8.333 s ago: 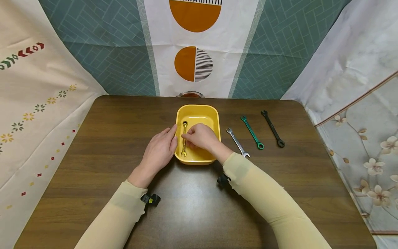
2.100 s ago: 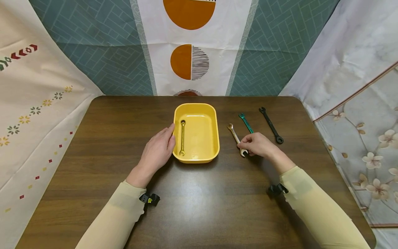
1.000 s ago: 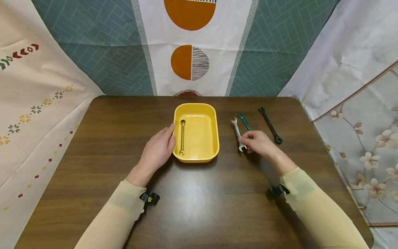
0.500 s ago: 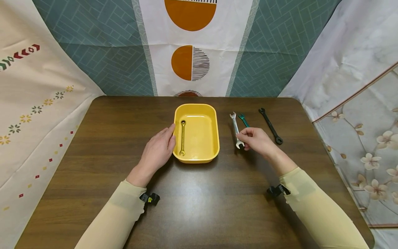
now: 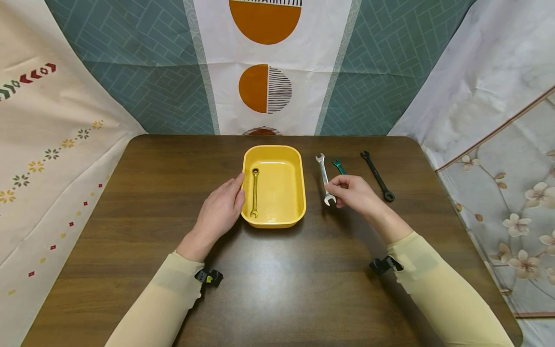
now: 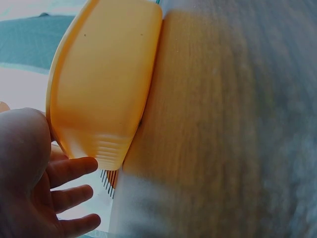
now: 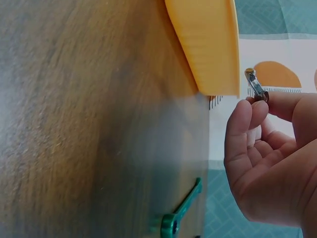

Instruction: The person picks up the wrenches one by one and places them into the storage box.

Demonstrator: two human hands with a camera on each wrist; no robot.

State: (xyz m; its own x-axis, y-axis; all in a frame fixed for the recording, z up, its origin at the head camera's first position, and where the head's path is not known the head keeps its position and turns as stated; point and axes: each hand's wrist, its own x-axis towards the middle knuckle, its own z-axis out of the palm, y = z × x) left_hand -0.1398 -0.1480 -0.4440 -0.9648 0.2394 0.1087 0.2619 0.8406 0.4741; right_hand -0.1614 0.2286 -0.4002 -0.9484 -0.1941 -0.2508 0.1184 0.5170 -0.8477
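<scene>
My right hand [image 5: 353, 193] pinches a silver combination wrench [image 5: 323, 169] near its lower open end, between thumb and index finger. In the right wrist view the silver wrench [image 7: 256, 85] is seen nearly end-on, raised off the table. A yellow tray [image 5: 295, 219] stands left of that hand. Inside it, along the left side, lies a gold-coloured wrench [image 5: 255, 193]. My left hand [image 5: 220, 202] rests against the tray's left wall with its fingers extended. The left wrist view shows those fingers [image 6: 72, 198] beside the tray's outer wall [image 6: 106, 84].
A green wrench [image 5: 338, 165] lies right of the silver one, its lower part hidden behind my right hand. Farther right is a black wrench [image 5: 377, 176]. The brown wooden table [image 5: 269, 289] ends at a patterned cloth [image 5: 173, 86] at the back.
My right hand took hold of the silver wrench on the table and lifted it; over the last second it moves left and away from me, toward the tray. My left hand stays at the tray.
</scene>
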